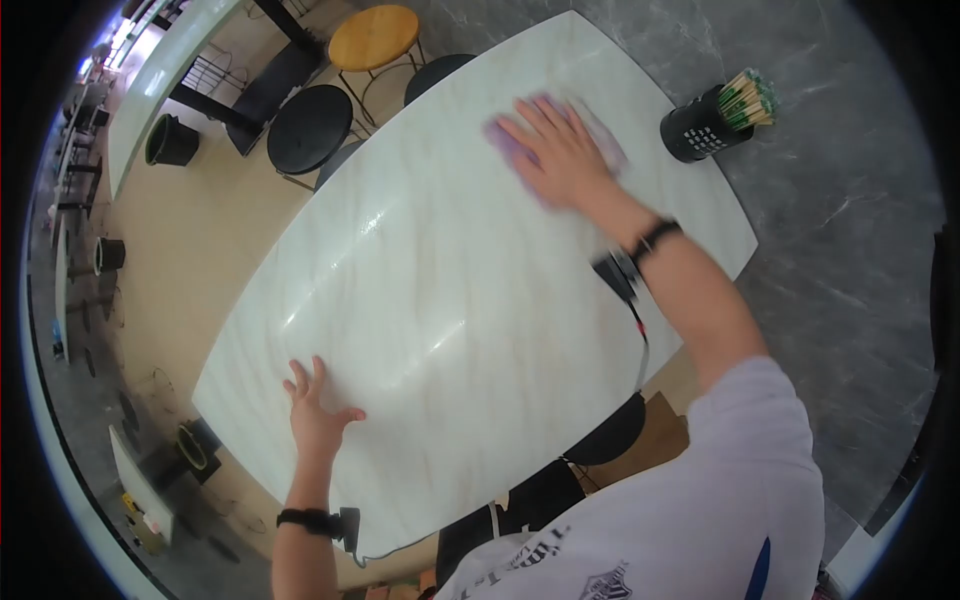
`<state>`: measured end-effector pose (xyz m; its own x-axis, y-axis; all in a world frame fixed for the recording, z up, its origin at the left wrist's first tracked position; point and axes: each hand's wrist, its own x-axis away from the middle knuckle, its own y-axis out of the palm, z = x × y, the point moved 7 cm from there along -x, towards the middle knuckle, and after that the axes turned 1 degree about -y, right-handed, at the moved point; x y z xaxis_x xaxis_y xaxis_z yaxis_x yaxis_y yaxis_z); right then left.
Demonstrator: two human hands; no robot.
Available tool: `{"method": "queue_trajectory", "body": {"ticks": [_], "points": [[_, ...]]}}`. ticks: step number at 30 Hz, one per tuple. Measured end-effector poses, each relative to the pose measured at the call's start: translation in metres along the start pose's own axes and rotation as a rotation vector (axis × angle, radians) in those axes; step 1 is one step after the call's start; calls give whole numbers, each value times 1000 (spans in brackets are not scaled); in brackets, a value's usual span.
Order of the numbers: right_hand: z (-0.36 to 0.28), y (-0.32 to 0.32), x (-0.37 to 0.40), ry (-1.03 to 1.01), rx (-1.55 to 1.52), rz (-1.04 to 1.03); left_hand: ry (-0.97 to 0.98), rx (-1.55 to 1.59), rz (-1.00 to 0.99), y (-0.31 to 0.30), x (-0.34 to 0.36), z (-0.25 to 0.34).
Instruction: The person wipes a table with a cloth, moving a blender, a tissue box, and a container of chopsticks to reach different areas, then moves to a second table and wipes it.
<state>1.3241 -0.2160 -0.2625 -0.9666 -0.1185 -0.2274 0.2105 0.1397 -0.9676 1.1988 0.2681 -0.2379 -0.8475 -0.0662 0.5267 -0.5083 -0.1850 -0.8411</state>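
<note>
My right hand (562, 160) lies flat with its fingers spread on a purple cloth (603, 140), pressing it against the marble-patterned white tabletop (440, 270). The cloth shows around the fingers and is slightly blurred. Lower left, my left hand (318, 410) rests on the same tabletop, fingers spread, with nothing in it. Each wrist wears a black strap with a small device, and a cable runs from the one on the right.
A black holder (692, 130) with green-tipped wrapped sticks stands at the table's right edge, by the grey marbled wall (830, 200). Beyond the far edge are a black stool (310, 130) and a wooden-topped stool (374, 38). A black bin (172, 140) stands on the floor.
</note>
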Motion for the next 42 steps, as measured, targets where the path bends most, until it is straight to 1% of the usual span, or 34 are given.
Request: {"method": "queue_trajectory", "body": {"ticks": [2, 3, 4, 7, 8, 10, 12, 14, 17, 18, 19, 20, 21, 22, 24, 26, 28, 30, 32, 34, 35, 36, 38, 40, 42], "points": [[-1, 17, -71, -21, 43, -37, -7, -1, 5, 0, 0, 2], [0, 25, -98, 27, 13, -33, -8, 12, -2, -1, 1, 3], [2, 29, -112, 77, -11, -26, 8, -14, -8, 1, 4, 1], [-2, 32, -112, 143, -46, 26, 55, -39, 18, 3, -3, -6], [1, 31, -95, 164, -45, 22, 48, -37, 15, 4, -1, -8], [1, 13, -49, 105, 12, -16, 68, -15, 3, 8, 1, -7], [16, -10, 27, 143, -99, 83, 67, -6, 15, 9, -1, -13], [35, -38, 109, 282, -91, 13, 74, 8, 11, 9, -1, -12], [69, -68, 227, 528, 3, -30, 79, 5, 6, 10, -1, -12], [79, -75, 256, 608, 10, -36, 73, 1, 13, 11, -1, -13], [87, -77, 272, 607, 27, -31, 84, 14, 12, 11, -2, -10], [99, -75, 287, 676, 77, -22, 75, 13, 7, 11, -4, -10], [104, -71, 297, 748, 116, -18, 62, 1, -2, 10, -4, -13], [111, -67, 294, 750, 115, -17, 62, -1, -1, 10, -4, -13], [146, -59, 272, 750, 194, 44, 67, -19, 0, 9, -5, -11], [183, -52, 242, 731, 182, 8, 68, -40, 7, 8, -1, -10], [201, -51, 215, 694, 162, 0, 75, -64, 8, 11, -2, -10], [209, -49, 216, 711, 140, 12, 91, -32, 9, 12, -3, -14], [199, -55, 245, 738, 125, 25, 95, -43, 0, 13, 3, -17], [201, -74, 297, 1072, 106, 21, 96, -11, 22, 11, -4, -10], [208, -65, 330, 1165, 17, 129, 95, -8, 23, 9, -3, -11], [207, -59, 359, 1247, -248, 344, 86, 8, 25, 11, 0, -13], [182, -44, 371, 1083, -291, 448, 76, 25, 25, 13, 0, -17], [113, -52, 350, 1230, -177, 308, 64, 28, 39, 8, -4, -15], [70, -40, 343, 1094, 133, 106, 53, -5, 23, 7, -2, -8]]}}
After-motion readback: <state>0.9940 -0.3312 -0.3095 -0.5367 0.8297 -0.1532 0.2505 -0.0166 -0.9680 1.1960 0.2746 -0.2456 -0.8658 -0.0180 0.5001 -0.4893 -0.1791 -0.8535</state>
